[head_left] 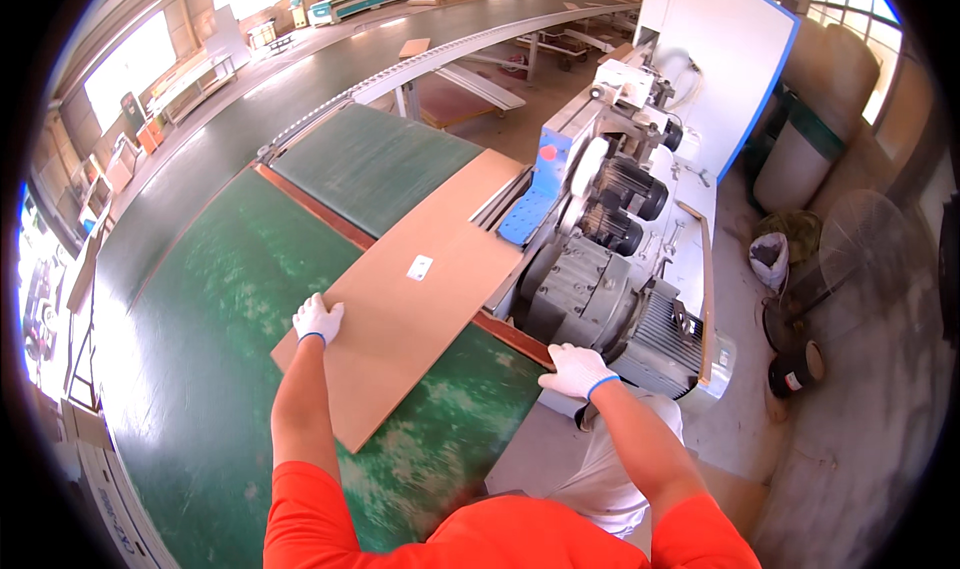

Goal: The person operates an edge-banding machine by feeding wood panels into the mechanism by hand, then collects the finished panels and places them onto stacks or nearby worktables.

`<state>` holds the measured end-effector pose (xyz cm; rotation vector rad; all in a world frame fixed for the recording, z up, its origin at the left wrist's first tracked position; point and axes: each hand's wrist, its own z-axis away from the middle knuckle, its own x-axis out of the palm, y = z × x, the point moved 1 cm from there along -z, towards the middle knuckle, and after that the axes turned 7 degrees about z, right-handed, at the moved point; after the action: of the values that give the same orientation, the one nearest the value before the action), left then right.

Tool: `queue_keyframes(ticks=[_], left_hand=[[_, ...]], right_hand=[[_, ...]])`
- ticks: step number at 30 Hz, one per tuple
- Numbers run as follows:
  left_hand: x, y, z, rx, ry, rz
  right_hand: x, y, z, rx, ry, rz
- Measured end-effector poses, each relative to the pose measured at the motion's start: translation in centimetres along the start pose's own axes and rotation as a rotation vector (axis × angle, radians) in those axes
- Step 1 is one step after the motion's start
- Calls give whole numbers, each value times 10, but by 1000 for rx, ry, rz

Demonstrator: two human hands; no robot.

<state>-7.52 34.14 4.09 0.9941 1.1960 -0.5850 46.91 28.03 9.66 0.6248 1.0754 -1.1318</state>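
Observation:
A long tan board (420,309) lies slantwise over the green table (240,259), its far end beside the machine. A small white label (419,268) is stuck on its top face. My left hand (317,321), in a white glove, rests at the board's left edge with thumb and fingers apart. My right hand (578,371), gloved too, touches the table's right edge by the end of a reddish-brown strip (515,339). Its thumb and forefinger are apart, and the other fingers are partly hidden. The board passes over this strip.
The machine carries a blue guard (540,194), dark motors (630,189) and a grey gearbox (580,287) close to my right hand. A white cabinet (710,59) stands behind it. A dark conveyor belt (290,84) curves away at the back left. A fan (860,239) stands at right.

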Motion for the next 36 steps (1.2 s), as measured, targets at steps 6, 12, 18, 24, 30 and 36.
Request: queue_keyframes(ticks=[6, 12, 18, 24, 30, 36], left_hand=[[1, 50, -36, -42, -56, -85], [-7, 37, -32, -129, -14, -89], [-24, -44, 5, -162, 57, 18], [-42, -104, 48, -238, 110, 142], [-43, -97, 55, -402, 214, -39], [11, 39, 29, 239, 139, 79]], right_hand=[[3, 26, 33, 79, -16, -45], [3, 30, 35, 101, 21, -82], [-1, 10, 17, 15, 77, -86], [-1, -1, 14, -42, 33, -88], [-1, 8, 17, -16, 80, -95], [3, 16, 20, 21, 59, -126]])
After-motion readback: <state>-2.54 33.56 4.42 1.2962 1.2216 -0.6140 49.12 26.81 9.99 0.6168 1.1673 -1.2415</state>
